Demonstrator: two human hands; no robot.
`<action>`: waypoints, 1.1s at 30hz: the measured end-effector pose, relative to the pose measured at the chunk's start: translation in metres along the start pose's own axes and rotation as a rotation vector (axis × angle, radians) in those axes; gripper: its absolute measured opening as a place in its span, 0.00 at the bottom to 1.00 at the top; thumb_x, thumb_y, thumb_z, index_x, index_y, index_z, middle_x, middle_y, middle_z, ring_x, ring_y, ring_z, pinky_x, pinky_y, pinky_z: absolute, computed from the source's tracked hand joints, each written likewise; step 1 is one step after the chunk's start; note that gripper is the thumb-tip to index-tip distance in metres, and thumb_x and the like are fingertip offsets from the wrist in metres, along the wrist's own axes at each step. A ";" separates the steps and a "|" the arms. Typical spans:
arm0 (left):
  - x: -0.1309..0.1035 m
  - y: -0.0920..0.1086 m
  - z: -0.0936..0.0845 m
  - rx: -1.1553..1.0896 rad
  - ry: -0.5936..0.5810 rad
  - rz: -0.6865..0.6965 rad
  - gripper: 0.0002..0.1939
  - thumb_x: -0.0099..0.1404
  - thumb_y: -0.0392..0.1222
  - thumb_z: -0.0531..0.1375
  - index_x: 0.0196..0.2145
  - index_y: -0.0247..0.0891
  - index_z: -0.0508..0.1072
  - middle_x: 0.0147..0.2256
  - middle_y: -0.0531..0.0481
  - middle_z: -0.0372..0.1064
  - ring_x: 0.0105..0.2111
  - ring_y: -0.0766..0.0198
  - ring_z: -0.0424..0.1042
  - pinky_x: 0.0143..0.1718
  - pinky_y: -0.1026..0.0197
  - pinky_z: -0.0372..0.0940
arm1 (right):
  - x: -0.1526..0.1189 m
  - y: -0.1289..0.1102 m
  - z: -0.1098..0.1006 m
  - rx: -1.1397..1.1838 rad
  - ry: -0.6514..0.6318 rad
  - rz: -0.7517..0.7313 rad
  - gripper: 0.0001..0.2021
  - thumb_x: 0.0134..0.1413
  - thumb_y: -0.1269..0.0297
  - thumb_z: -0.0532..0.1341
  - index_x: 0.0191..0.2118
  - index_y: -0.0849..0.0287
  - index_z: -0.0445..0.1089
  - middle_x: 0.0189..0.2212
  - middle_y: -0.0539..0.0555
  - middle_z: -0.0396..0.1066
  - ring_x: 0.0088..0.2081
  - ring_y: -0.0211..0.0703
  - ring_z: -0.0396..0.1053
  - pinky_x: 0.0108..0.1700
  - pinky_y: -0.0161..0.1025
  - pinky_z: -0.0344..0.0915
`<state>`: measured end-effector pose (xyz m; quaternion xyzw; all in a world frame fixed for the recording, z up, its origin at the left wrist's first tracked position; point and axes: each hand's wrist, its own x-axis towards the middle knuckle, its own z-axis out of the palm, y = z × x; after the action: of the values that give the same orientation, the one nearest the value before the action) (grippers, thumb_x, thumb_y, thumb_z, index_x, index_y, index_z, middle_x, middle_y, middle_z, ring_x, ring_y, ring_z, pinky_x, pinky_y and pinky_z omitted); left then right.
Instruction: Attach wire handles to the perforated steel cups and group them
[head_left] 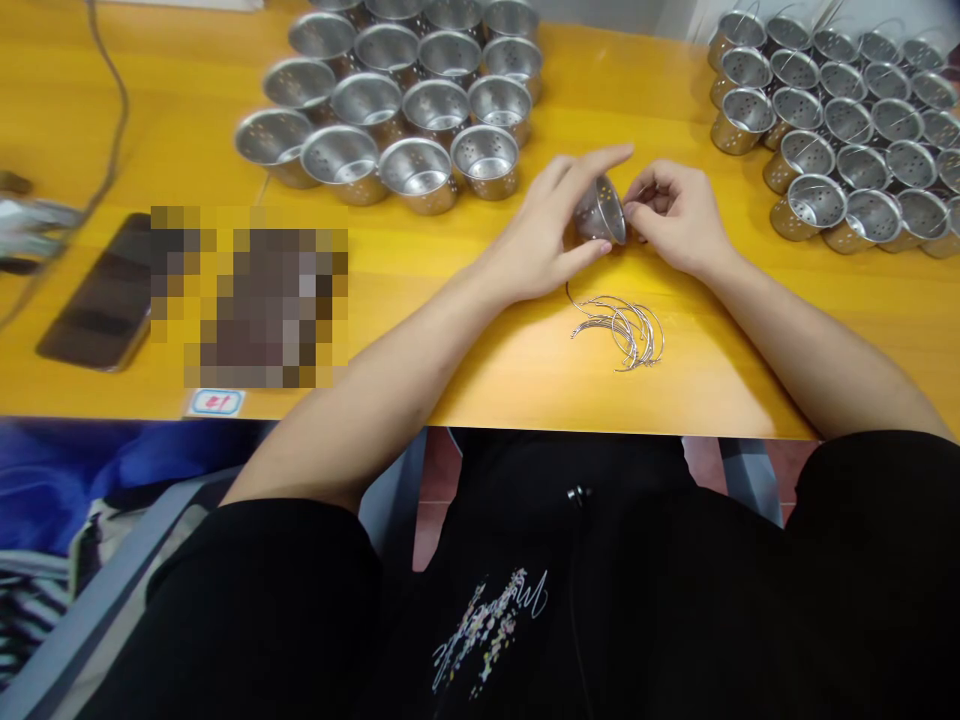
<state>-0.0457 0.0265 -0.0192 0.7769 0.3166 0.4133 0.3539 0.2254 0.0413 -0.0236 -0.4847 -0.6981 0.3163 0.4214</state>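
My left hand grips a small perforated metal cup, tipped on its side with its mouth toward the right. Close to that mouth, my right hand is closed in a pinch at the rim; what its fingertips hold is too small or hidden to make out. On the table just below the hands lies a loose pile of curved metal wires. One wire end reaches up beneath my left hand.
Rows of perforated cups without visible handles stand back left of the hands. More cups, some with wire handles, stand at the right. A phone, a cable and a small label lie on the yellow table's left side.
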 end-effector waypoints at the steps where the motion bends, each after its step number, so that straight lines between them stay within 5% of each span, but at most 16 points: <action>1: 0.000 -0.003 0.000 0.016 -0.004 0.014 0.47 0.59 0.52 0.88 0.74 0.53 0.83 0.78 0.39 0.78 0.79 0.23 0.73 0.87 0.25 0.69 | 0.000 -0.002 0.000 -0.019 0.004 -0.002 0.26 0.62 0.41 0.89 0.38 0.45 0.75 0.32 0.54 0.79 0.40 0.64 0.84 0.41 0.57 0.85; 11: -0.008 -0.005 0.000 0.182 -0.020 0.008 0.51 0.67 0.58 0.81 0.81 0.50 0.72 0.80 0.32 0.73 0.80 0.22 0.74 0.81 0.24 0.75 | -0.014 -0.030 0.004 -0.372 0.008 -0.061 0.17 0.84 0.48 0.74 0.40 0.47 0.76 0.37 0.57 0.87 0.44 0.65 0.89 0.54 0.58 0.87; 17: -0.008 -0.005 0.004 0.136 0.001 -0.021 0.48 0.67 0.57 0.79 0.80 0.51 0.71 0.79 0.31 0.74 0.78 0.24 0.77 0.79 0.24 0.77 | -0.015 -0.027 0.001 -0.346 -0.016 -0.085 0.18 0.84 0.42 0.73 0.42 0.46 0.77 0.36 0.58 0.85 0.46 0.66 0.87 0.50 0.56 0.85; 27: -0.006 -0.020 0.005 0.060 0.002 -0.063 0.57 0.61 0.57 0.83 0.82 0.56 0.69 0.80 0.34 0.75 0.78 0.23 0.76 0.80 0.19 0.77 | -0.013 -0.027 -0.002 -0.392 -0.075 -0.097 0.14 0.74 0.59 0.77 0.37 0.47 0.73 0.36 0.58 0.84 0.50 0.69 0.87 0.56 0.58 0.85; 33: -0.007 -0.016 0.004 0.079 -0.018 -0.075 0.58 0.61 0.57 0.84 0.84 0.57 0.68 0.80 0.34 0.74 0.81 0.23 0.73 0.81 0.19 0.75 | -0.012 -0.027 -0.004 -0.404 -0.083 -0.099 0.15 0.78 0.55 0.75 0.38 0.47 0.73 0.37 0.59 0.84 0.49 0.69 0.85 0.56 0.59 0.84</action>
<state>-0.0485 0.0289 -0.0370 0.7818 0.3583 0.3798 0.3408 0.2198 0.0213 -0.0022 -0.5111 -0.7869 0.1687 0.3017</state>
